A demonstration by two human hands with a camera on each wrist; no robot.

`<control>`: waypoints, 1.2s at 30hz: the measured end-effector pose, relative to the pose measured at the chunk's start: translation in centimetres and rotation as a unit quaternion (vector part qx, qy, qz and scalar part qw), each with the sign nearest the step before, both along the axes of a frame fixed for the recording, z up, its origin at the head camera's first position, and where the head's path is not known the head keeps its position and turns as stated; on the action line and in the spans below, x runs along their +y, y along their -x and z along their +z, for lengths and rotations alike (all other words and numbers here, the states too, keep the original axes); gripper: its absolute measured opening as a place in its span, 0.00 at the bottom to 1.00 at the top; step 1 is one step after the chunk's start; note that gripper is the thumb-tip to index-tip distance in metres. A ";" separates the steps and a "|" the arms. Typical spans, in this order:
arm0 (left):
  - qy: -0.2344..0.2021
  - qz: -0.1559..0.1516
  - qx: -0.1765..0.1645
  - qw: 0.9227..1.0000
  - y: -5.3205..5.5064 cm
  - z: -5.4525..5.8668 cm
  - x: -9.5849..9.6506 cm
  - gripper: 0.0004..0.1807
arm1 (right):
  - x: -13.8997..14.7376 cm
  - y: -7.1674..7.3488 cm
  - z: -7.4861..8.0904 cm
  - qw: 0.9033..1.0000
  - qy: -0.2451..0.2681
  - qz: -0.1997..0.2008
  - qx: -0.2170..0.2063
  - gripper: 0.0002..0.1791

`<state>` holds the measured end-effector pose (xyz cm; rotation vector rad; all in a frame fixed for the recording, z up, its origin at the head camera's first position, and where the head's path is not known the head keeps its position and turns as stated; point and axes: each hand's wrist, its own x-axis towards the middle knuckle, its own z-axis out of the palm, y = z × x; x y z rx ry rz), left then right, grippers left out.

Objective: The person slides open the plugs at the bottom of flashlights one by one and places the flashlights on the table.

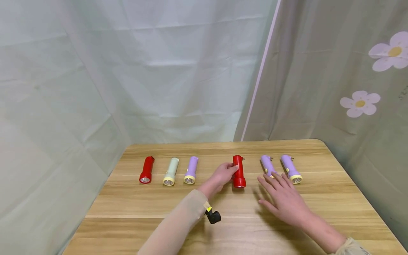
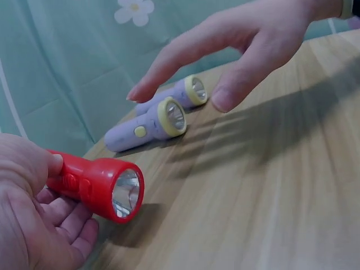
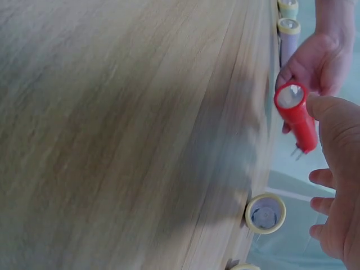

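My left hand (image 1: 222, 176) holds a red flashlight (image 1: 239, 174) near the middle of the table, thumb on the barrel and fingers underneath. Its lens faces me; in the left wrist view a shadow lies under the red head. Small metal prongs (image 3: 297, 153) stick out at its tail end. To the right, my right hand (image 1: 285, 200) hovers with fingers spread and holds nothing. Two purple flashlights with pale yellow rims lie just beyond it: the nearer one (image 1: 266, 163) is partly covered by the fingertips in the head view, the other (image 1: 288, 165) sits at its right.
On the left side of the wooden table (image 1: 127, 209) lie another red flashlight (image 1: 147, 169), a pale green one (image 1: 172, 168) and a purple one (image 1: 192, 167), lenses toward me. A curtain (image 1: 191, 71) hangs behind the table's far edge. A small black camera (image 1: 213, 215) sits at my left wrist.
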<state>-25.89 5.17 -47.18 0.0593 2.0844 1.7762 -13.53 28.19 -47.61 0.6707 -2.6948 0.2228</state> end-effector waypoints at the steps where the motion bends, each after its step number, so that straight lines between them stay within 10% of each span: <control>1: 0.006 0.003 0.000 1.000 0.2 0.0 0.3 0.28 | 0.0 0.0 0.0 1.000 -0.001 0.002 0.001 0.41; 20: 0.090 0.010 0.012 0.996 2.3 0.0 3.0 0.25 | 0.0 0.1 -0.5 1.000 -0.010 0.013 0.022 0.41; 36: 0.201 -0.023 0.061 0.978 2.2 0.4 2.1 0.22 | -0.1 0.1 -0.5 0.999 -0.009 0.020 0.025 0.39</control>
